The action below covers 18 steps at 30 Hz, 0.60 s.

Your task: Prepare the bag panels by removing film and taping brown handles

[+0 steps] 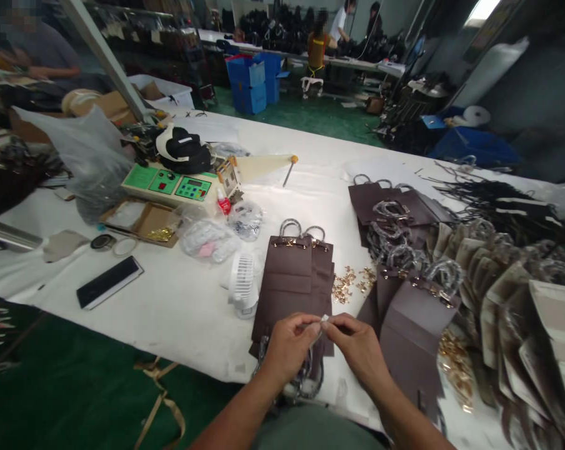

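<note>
Fingertips of my left hand (289, 347) and my right hand (355, 344) meet in a pinch on a small whitish piece (324, 318), too small to name. Both hands are over the lower part of a stack of dark brown bag panels (287, 281) with wrapped handles and gold fittings along the top. More wrapped handles (305, 378) lie partly hidden below my wrists. To the right of the stack, loose gold hardware pieces (343, 285) are scattered on the white table (189, 312). Farther right lie more brown bag panels (411, 319) with handles.
A white fan (244, 281) stands left of the stack. Beyond it are plastic bags (210, 239), a cardboard box (146, 222), a green-panelled machine (170, 187) and a phone-like black slab (109, 282). Beige bag pieces (493, 281) crowd the right side. Other people work in the background.
</note>
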Motion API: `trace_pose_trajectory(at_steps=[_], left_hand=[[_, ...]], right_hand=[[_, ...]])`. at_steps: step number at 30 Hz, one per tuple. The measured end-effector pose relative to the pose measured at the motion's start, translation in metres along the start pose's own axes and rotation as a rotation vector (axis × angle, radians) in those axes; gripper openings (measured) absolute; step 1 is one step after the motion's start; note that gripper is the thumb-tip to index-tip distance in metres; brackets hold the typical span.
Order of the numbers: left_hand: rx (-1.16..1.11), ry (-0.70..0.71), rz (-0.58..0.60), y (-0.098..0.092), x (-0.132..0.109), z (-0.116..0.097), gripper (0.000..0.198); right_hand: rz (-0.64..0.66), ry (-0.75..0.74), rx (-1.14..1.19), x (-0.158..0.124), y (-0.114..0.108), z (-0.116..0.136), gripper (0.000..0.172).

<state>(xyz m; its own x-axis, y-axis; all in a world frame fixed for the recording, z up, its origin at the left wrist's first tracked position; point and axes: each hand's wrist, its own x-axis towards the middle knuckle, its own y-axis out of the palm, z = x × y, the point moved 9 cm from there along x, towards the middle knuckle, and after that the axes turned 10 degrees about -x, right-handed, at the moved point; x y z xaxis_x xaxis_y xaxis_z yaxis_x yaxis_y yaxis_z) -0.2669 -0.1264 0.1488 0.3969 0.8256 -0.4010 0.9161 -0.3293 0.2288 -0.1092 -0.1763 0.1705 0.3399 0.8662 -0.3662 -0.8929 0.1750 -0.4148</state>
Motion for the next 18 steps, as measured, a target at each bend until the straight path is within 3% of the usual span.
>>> trace_pose_trajectory(at_steps=[5, 10, 15, 18], left_hand=[[0.161, 0.131, -0.048, -0.01, 0.022, -0.02, 0.019], [0.223, 0.179, -0.057, -0.005, 0.04, -0.029, 0.011], [0.243, 0.147, -0.083, -0.001, 0.061, -0.032, 0.012], [0.078, 0.011, -0.084, 0.001, 0.076, -0.013, 0.014]], right_hand=[[0.039, -0.117, -0.175, 0.047, -0.015, 0.012, 0.036], [0.262, -0.48, -0.349, 0.074, 0.001, 0.049, 0.01], [0.395, -0.559, -0.503, 0.099, 0.012, 0.053, 0.013], [0.475, -0.559, -0.588, 0.113, 0.016, 0.054, 0.012]])
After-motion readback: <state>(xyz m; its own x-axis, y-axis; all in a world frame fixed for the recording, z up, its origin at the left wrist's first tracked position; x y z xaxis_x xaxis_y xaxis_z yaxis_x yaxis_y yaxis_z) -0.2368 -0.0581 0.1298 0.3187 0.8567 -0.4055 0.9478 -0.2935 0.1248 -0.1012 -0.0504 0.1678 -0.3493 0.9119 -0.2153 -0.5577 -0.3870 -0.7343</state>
